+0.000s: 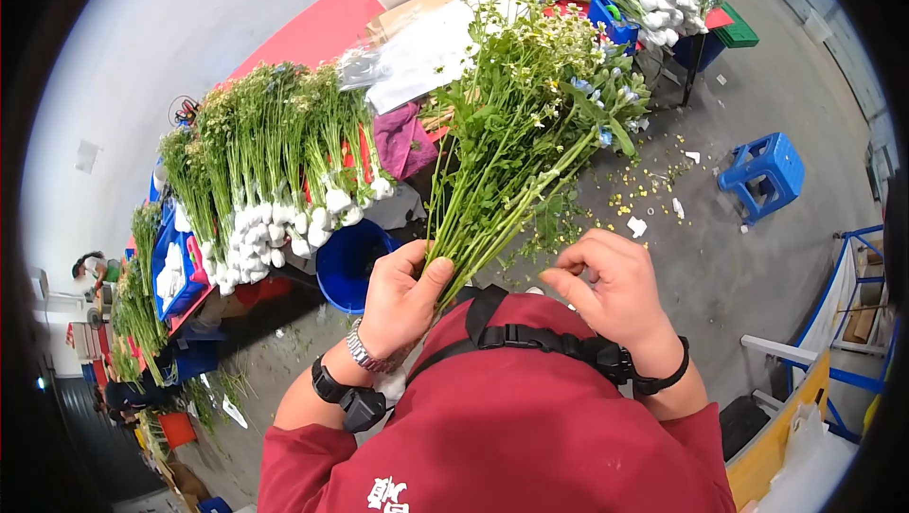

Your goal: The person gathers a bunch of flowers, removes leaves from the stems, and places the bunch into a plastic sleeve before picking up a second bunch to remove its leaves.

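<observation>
My left hand point(407, 291) is closed round the lower stems of a bouquet point(516, 125) with small white and yellow flowers, some pale blue blooms and green leaves. The bouquet points up and away over the table edge. To the right of the stems, my right hand point(606, 286) is raised with its fingers curled and thumb near the fingertips, apart from the bouquet. Whether anything sits between those fingers is too small to tell.
Flower bunches with white-wrapped ends point(260, 229) line the red table point(308, 26). A blue bucket point(348, 267) stands below. At right are a blue stool point(765, 172) and a wooden board point(781, 437). Petals litter the floor. A person point(93, 267) is far left.
</observation>
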A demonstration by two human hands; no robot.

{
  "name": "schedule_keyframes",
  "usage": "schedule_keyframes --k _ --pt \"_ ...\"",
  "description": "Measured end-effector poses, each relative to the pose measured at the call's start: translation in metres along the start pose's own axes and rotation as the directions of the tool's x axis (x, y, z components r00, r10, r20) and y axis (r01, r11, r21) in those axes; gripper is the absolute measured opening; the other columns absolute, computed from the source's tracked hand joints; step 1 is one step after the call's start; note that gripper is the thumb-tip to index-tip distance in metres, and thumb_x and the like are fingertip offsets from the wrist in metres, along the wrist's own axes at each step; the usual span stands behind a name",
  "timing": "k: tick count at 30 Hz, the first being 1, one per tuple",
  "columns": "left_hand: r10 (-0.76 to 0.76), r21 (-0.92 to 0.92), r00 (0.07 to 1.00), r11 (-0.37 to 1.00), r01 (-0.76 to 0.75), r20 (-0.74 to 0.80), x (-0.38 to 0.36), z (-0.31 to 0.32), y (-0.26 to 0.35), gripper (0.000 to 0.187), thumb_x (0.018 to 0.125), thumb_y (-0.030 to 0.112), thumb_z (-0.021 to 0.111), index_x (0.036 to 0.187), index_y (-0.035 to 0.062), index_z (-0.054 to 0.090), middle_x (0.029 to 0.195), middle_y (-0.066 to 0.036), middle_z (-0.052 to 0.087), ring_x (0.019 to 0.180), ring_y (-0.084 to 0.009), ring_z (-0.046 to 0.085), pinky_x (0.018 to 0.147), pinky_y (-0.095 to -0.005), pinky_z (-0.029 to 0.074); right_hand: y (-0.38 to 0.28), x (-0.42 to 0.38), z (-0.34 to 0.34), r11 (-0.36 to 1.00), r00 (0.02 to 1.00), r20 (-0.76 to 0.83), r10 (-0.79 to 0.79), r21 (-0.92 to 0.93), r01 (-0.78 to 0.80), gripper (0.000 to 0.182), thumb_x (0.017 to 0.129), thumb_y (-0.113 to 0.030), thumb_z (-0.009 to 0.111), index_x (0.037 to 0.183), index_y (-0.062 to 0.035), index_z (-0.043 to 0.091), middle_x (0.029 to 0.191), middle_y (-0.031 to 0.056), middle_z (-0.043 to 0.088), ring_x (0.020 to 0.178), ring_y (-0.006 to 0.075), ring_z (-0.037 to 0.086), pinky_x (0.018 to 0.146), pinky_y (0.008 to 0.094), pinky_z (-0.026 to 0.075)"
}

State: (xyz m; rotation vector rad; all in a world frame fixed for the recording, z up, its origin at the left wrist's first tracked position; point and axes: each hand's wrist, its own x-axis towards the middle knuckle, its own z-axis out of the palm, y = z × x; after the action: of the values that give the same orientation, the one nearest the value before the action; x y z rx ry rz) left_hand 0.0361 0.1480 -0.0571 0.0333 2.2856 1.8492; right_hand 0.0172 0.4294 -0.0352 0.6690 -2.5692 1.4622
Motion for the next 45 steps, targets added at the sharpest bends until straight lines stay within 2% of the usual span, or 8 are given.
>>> schedule_keyframes --k 4,13,18,22,34,40,42,45 --pt "-0.045 -0.043 0.998 0.998 0.044 -0.032 -0.002 0.006 0.005 0.024 0.102 0.021 0.064 0.104 -0.0024 0.068 0.082 0.002 0.066 0.072 -0.0027 0.053 0.063 -0.0233 0.046 -0.007 0.002 0.008 0.998 1.0 -0.027 -0.017 0.061 0.018 0.015 0.082 -0.016 0.079 0.081 -0.0051 0.068 0.074 0.0071 0.065 0.063 0.0247 0.064 0.055 0.0347 0.049" --pt "-0.048 -0.203 0.993 0.977 0.069 0.107 -0.005 0.001 0.004 0.029 0.102 0.023 0.064 0.115 -0.0035 0.065 0.09 -0.006 0.072 0.068 -0.0104 0.066 0.059 -0.0257 0.056 -0.003 -0.006 0.011 0.996 0.999 0.047 -0.008 0.087 0.004 0.013 0.084 -0.014 0.077 0.09 -0.0051 0.07 0.07 0.007 0.064 0.061 0.0235 0.063 0.056 0.0357 0.049" --pt "-0.052 -0.165 0.997 0.984 0.062 0.061 -0.005 0.009 0.009 0.026 0.099 0.016 0.068 0.115 -0.0032 0.065 0.09 -0.005 0.071 0.069 -0.0085 0.065 0.061 -0.0241 0.055 -0.016 0.007 0.007 0.989 0.912 -0.386 -0.141 -0.025 0.143 0.023 0.075 -0.008 0.085 0.091 -0.0032 0.068 0.084 0.0106 0.067 0.068 0.025 0.063 0.058 0.0355 0.05" --pt "-0.013 -0.124 0.998 0.992 0.021 0.061 -0.009 0.012 0.009 0.024 0.099 0.016 0.067 0.114 -0.003 0.065 0.09 -0.004 0.071 0.071 -0.0077 0.065 0.062 -0.0237 0.055 -0.014 0.02 0.006 0.996 0.892 -0.443 -0.09 -0.038 0.081 0.028 0.074 -0.01 0.086 0.094 -0.0032 0.068 0.089 0.0116 0.068 0.071 0.0278 0.064 0.062 0.0367 0.051" --pt "-0.05 -0.043 0.999 0.998 0.049 -0.01 -0.009 0.017 0.009 0.016 0.097 0.013 0.067 0.1 -0.0026 0.069 0.076 0.001 0.068 0.069 -0.0014 0.053 0.059 -0.0227 0.045 0.007 0.015 0.017 0.99 0.942 -0.304 -0.141 -0.068 0.126 0.011 0.079 -0.001 0.075 0.087 -0.0025 0.067 0.082 0.0116 0.067 0.073 0.0305 0.066 0.064 0.0388 0.052" --pt "-0.049 0.086 0.997 0.995 0.044 0.051 0.001 0.011 -0.001 0.024 0.105 0.018 0.058 0.108 -0.004 0.066 0.087 -0.005 0.071 0.07 -0.008 0.065 0.062 -0.0258 0.057 0.005 0.004 0.026 0.956 0.958 0.06 -0.281 -0.071 0.285 0.011 0.079 -0.009 0.075 0.085 -0.006 0.066 0.081 0.0096 0.064 0.077 0.0293 0.065 0.067 0.0399 0.054" --pt "-0.021 0.046 0.999 0.999 0.019 0.049 0.003 0.011 -0.002 0.027 0.107 0.021 0.054 0.109 -0.0035 0.066 0.087 -0.005 0.072 0.069 -0.0084 0.065 0.061 -0.0258 0.056 -0.001 0.005 0.017 0.953 0.981 0.158 -0.115 -0.261 0.154 0.014 0.079 -0.014 0.076 0.084 -0.0062 0.066 0.087 0.0075 0.064 0.084 0.0275 0.065 0.067 0.0385 0.054" --pt "0.005 0.076 1.0 0.997 -0.007 0.025 0.002 0.012 -0.002 0.028 0.107 0.021 0.053 0.109 -0.0031 0.066 0.087 -0.005 0.072 0.069 -0.0073 0.064 0.061 -0.0248 0.056 -0.024 0.012 0.001 0.928 0.981 0.028 -0.195 -0.319 0.193 0.021 0.077 -0.019 0.079 0.088 -0.0058 0.067 0.1 0.0081 0.064 0.094 0.028 0.063 0.077 0.0386 0.053"
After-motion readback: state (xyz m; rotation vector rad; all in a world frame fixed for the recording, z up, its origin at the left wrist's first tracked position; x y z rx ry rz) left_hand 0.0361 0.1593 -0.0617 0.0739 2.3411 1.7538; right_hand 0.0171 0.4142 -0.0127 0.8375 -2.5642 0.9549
